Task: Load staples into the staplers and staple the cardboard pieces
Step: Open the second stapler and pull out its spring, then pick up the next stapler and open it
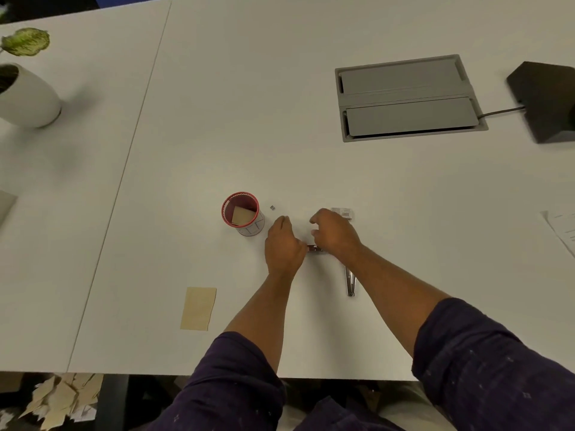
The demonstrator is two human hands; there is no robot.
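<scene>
Both hands meet over a small stapler (315, 248) on the white table (217, 119); only a dark red and metal sliver of it shows between them. My left hand (283, 245) is curled over its left end. My right hand (334, 233) arches over its right part, pinching something small and white at the fingertips. A second, metal stapler (350, 281) lies under my right forearm, partly hidden. A small staple box (343, 212) sits just beyond my right hand. A tan cardboard piece (198, 308) lies flat at the near left. A tiny staple strip (272, 208) lies loose.
A red-rimmed cup (244, 214) holding a cardboard piece stands left of my hands. A grey cable hatch (407, 98) is set in the table far right, beside a black lamp base (544, 101). A white plant pot (26, 98) stands far left. Cardboard scraps (62, 399) lie on the floor.
</scene>
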